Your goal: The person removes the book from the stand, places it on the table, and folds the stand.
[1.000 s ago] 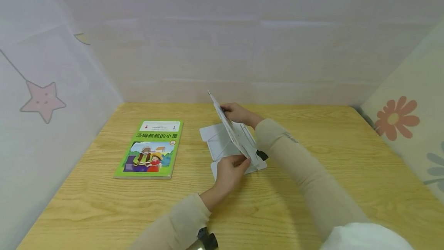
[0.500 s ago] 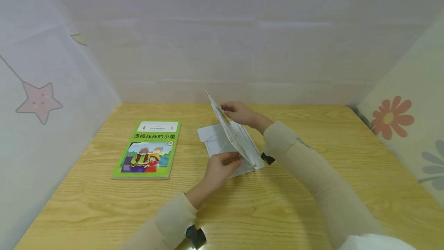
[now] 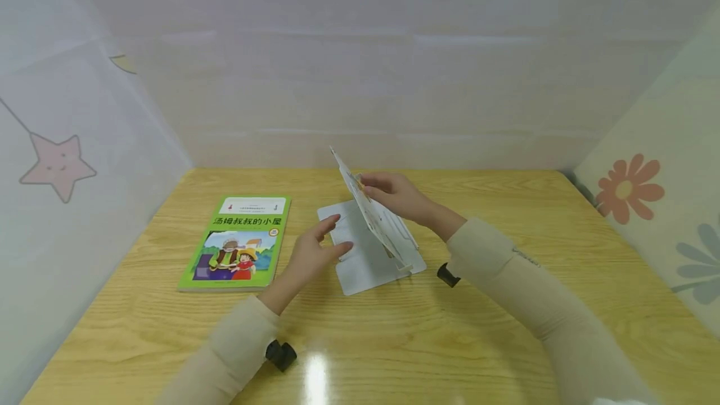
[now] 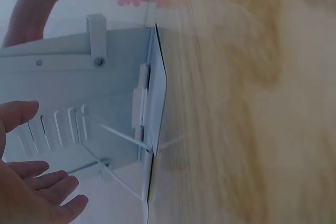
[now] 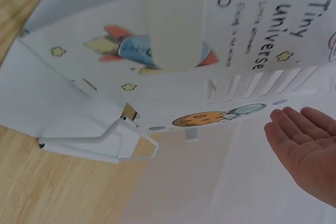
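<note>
A white book stand [image 3: 368, 214] stands on the table, its slotted panel tilted up from a flat base plate [image 3: 360, 270]. Printed on the panel's front, in the right wrist view, are a rocket [image 5: 134, 48], a planet and the words "Tiny universe". My left hand [image 3: 315, 252] is spread beside the panel's back, thumb and fingers apart and holding nothing. Thin wire supports [image 4: 113, 174] run from the panel's back to the base in the left wrist view. On the printed side, my right hand [image 3: 400, 197] has its fingers extended close by the panel's upper part.
A green picture book [image 3: 247, 224] lies flat on the wooden table [image 3: 506, 342], left of the stand. White wall sheets [image 3: 360, 80] rise behind and at both sides. A bent white wire arm [image 5: 105, 140] sticks out at the stand's lower front.
My left hand has come off the panel's lower edge and moved left, its fingers spreading. My right hand has shifted slightly right and down along the panel. The stand keeps its tilt.
</note>
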A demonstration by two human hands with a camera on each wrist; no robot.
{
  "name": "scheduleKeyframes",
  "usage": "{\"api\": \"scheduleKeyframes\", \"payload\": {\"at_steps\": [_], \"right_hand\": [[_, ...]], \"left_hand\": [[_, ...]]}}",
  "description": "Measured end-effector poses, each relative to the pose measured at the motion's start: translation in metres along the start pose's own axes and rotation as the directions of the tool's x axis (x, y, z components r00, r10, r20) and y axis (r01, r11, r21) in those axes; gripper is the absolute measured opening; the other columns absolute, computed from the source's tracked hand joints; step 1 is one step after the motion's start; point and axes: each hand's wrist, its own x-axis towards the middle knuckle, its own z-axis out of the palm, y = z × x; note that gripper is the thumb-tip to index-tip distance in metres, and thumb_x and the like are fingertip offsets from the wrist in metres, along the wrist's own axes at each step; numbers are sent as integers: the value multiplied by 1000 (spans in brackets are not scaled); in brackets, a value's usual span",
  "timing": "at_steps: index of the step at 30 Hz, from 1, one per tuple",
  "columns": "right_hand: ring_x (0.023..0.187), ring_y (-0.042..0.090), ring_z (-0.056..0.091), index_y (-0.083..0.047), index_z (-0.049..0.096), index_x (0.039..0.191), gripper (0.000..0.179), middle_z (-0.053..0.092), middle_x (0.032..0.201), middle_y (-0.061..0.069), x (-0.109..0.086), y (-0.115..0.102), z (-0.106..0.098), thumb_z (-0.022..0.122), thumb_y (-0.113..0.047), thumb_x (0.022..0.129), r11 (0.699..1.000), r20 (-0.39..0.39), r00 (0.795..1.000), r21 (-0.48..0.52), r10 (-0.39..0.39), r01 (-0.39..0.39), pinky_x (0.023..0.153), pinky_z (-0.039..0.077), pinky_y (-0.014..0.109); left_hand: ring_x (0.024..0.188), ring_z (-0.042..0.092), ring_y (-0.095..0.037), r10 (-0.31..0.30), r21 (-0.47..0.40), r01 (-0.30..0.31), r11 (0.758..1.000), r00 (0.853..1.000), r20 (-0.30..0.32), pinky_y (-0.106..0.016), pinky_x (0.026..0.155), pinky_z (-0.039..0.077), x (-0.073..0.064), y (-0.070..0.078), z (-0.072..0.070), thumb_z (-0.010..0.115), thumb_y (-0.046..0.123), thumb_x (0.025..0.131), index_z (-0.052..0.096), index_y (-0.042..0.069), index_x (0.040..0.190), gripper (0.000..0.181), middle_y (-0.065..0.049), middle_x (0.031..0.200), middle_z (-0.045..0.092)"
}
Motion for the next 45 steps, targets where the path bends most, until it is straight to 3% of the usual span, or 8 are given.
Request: {"api": "scheduleKeyframes", "payload": {"at_steps": [5, 12, 16, 27, 34, 45], "right_hand": [[112, 28, 42, 6, 39, 125, 42, 42, 125, 17, -16, -6, 3, 46, -17, 90, 999, -9, 999, 35, -32, 32, 89, 38, 37], [111, 23, 43, 6, 41, 124, 43, 42, 125, 15, -32, -13, 11, 48, -19, 89, 996, -1, 999, 73, -49, 49, 87, 40, 33], [109, 23, 45, 5, 42, 124, 45, 43, 125, 12, -40, -15, 16, 50, -21, 88, 996, -3, 999, 84, -39, 40, 84, 42, 33], [114, 20, 39, 3, 44, 123, 45, 43, 126, 11, -53, -16, 27, 57, -15, 84, 997, -58, 996, 11, -72, 73, 93, 33, 35], [115, 19, 38, 2, 45, 123, 48, 44, 125, 10, -62, -14, 31, 61, -15, 81, 996, -90, 992, -17, -90, 89, 93, 33, 33], [107, 23, 47, 7, 51, 116, 41, 50, 118, 15, -67, -12, 38, 63, -7, 78, 995, -162, 982, -24, -95, 92, 84, 42, 31]], "left_hand": [[122, 25, -30, -51, 130, 45, 991, 998, 47, -46, 95, 25, 13, -15, -11, 72, 31, 69, 26, 8, 135, 83, -13, 136, 28], [125, 18, -31, -78, 149, 58, 987, 988, 135, -47, 97, 20, 26, -30, -14, 74, 34, 65, 15, 3, 137, 98, -14, 139, 19], [124, 19, -31, -78, 170, 51, 984, 985, 155, -47, 98, 20, 31, -36, -12, 75, 33, 65, 16, 1, 136, 98, -15, 138, 21], [121, 26, -30, -74, 209, 38, 977, 983, 167, -43, 97, 23, 40, -53, -5, 77, 31, 62, 24, -3, 133, 95, -18, 133, 31], [120, 29, -30, -32, 248, -18, 969, 980, 196, -41, 97, 25, 43, -61, 3, 78, 29, 61, 25, -7, 131, 95, -20, 130, 32], [114, 33, -36, -5, 397, -61, 916, 986, 164, -44, 94, 29, 41, -67, 7, 78, 34, 59, 36, -6, 126, 88, -24, 125, 35]]}}
